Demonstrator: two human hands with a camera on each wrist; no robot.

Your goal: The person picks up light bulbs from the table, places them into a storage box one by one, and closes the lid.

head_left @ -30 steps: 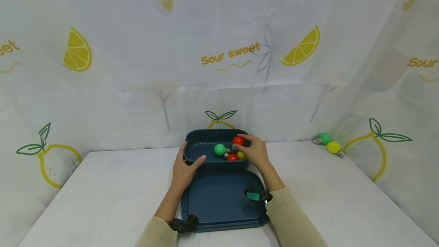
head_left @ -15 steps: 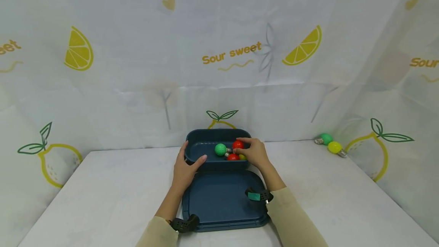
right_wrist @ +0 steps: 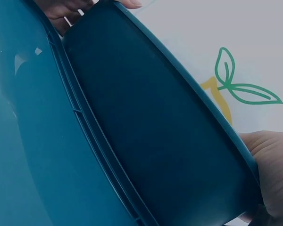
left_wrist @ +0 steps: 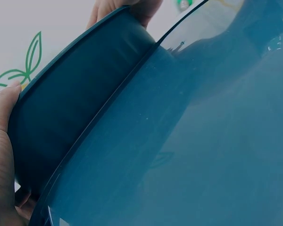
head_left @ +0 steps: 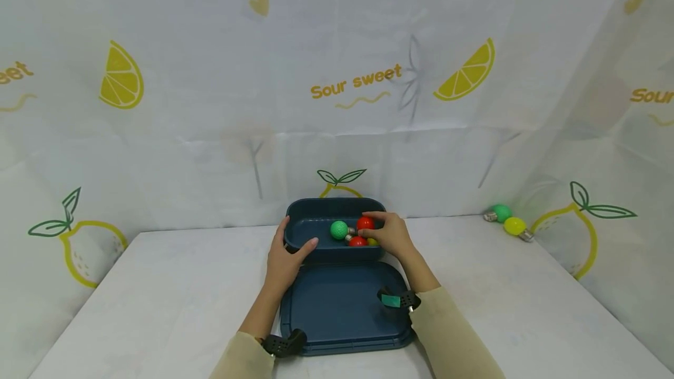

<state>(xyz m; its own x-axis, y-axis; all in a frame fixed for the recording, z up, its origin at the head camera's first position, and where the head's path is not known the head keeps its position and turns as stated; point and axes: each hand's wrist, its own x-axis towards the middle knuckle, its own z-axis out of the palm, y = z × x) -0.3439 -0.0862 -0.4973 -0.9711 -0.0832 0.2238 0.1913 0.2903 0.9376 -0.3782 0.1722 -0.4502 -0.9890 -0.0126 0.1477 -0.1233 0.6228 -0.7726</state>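
Note:
A dark blue rectangular box [head_left: 310, 256] stands open-topped at the far middle of the table. My left hand [head_left: 283, 261] grips its left end, thumb over the front rim and fingers along the side. Over the right end, my right hand [head_left: 392, 234] reaches in and pinches a red light bulb [head_left: 365, 223] between thumb and fingers. Beside it inside lie a green bulb [head_left: 339, 230], another red bulb [head_left: 358, 241] and a yellow bulb [head_left: 372, 242] partly hidden by the hand. Both wrist views show the box's outer front wall [left_wrist: 80, 99], which hides the bulbs.
A flat dark blue lid [head_left: 344, 306] lies in front of the box, between the forearms. At the table's back right corner are a green bulb [head_left: 502, 213] and a yellow bulb [head_left: 515, 226]. A white lemon-print cloth [head_left: 210, 104] hangs behind.
My right hand has lowered the red bulb slightly into the box, and its fingers have come down with it. My left hand stays on the box's left end.

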